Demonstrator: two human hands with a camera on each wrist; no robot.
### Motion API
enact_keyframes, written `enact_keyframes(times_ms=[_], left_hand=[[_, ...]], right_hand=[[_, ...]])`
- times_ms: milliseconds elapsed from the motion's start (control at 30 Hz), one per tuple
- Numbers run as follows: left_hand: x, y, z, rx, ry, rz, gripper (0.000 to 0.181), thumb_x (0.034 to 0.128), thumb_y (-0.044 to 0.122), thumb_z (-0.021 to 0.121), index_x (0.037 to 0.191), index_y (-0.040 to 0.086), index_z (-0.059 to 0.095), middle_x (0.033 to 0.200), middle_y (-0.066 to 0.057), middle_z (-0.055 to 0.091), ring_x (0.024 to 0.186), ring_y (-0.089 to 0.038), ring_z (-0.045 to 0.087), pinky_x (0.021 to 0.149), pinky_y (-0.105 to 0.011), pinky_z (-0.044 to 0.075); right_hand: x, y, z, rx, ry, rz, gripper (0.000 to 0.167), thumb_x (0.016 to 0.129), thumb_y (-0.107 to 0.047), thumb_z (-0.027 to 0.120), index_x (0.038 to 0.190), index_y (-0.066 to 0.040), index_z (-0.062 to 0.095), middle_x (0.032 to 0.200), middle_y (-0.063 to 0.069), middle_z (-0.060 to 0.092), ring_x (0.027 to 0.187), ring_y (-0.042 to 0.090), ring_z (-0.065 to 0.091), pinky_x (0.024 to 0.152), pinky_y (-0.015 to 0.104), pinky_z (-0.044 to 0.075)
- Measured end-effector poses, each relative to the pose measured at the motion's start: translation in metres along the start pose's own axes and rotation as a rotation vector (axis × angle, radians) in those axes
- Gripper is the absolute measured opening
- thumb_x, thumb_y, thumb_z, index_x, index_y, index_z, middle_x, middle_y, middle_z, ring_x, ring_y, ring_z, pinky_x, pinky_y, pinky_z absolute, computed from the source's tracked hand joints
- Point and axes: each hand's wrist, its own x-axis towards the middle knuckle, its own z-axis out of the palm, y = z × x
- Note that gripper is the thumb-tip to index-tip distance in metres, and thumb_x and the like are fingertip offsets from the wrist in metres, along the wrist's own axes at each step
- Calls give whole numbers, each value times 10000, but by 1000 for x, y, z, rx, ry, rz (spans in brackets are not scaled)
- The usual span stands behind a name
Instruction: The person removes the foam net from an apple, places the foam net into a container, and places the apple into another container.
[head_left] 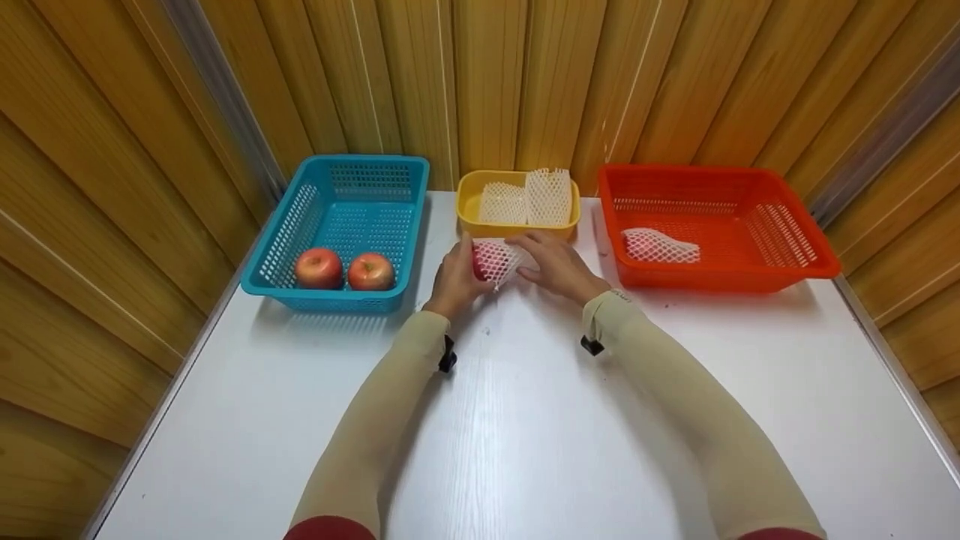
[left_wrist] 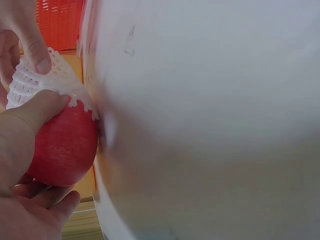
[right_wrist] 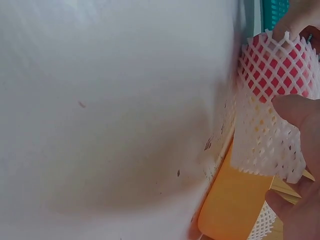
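Red fruit (left_wrist: 65,150): centre stage, just in front of the yellow tray (head_left: 517,231), partly inside a white foam net (right_wrist: 265,140); whether it touches the white table (head_left: 510,420), I can't tell.
Left hand (head_left: 452,281): a solid hold here, thumb over the fruit at the net's edge, fingers wrapped beneath!
Right hand (head_left: 555,262): this one has the net's loose end, thumb on one side, fingers on the other.
Step in hand: dressing the fruit, I'd say; mesh covers one part, bare red shows on the left hand's side, and a slack stretch extends the other way.
Next move: seems to call for the left hand to steady while the right evens the mesh over the fruit; too hard a tug might tear it or slip it off.
Blue basket (head_left: 367,217): two bare apples (head_left: 319,268), side by side near the front wall.
Spare nets (head_left: 548,197): two of them in the yellow tray!
Red basket (head_left: 720,279): one netted piece (head_left: 660,246), pinkish under its mesh, towards the left front.
Writing: no brand to call; small dark marks on the right cuff (head_left: 611,311), too small to read.
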Motion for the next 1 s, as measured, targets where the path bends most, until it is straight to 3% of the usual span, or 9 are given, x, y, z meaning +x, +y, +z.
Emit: enact_keyframes(times_ms=[133, 300, 500, 767, 1000], left_hand=[[-1, -1, 1, -30, -6, -41, 857, 766, 170, 930, 1415, 125, 371, 1388, -116, 552, 1302, -260, 532, 1165, -408, 393], [-4, -7, 1, -85, 17, -1, 875, 770, 176, 928, 1432, 141, 358, 1422, -106, 553, 1315, -251, 528, 1176, -394, 379], [-8, -11, 0, -146, 8, 39, 900, 809, 200, 899, 1524, 172, 352, 1492, -88, 527, 1355, -249, 511, 1164, -382, 391], [-13, -15, -8, -139, -31, -24, 885, 846, 268, 867, 1575, 157, 378, 1504, -78, 518, 1356, -233, 502, 1147, -371, 413], [-14, -16, -11, -133, -28, -21, 796, 837, 264, 876, 1490, 154, 434, 1445, -63, 564, 1318, -222, 526, 1123, -373, 446]], right_hand=[[2, -1, -1, -9, 26, -19, 458, 951, -209, 756, 1392, -192, 631, 1361, 41, 626, 1262, 263, 553, 1121, 463, 433], [2, -2, -5, -25, 70, -64, 315, 970, -184, 730, 1280, -126, 720, 1197, 61, 711, 1096, 268, 615, 1023, 430, 511], [5, 0, -12, -50, 94, -112, 256, 976, -175, 722, 1226, -133, 746, 1136, 54, 739, 978, 264, 608, 915, 401, 542], [9, -2, -23, -91, 82, -119, 274, 979, -169, 716, 1250, -136, 742, 1184, 55, 747, 1032, 271, 668, 975, 404, 551], [10, -3, -36, -94, 83, -90, 278, 991, -188, 700, 1266, -159, 731, 1196, 35, 736, 1049, 249, 660, 987, 393, 551]])
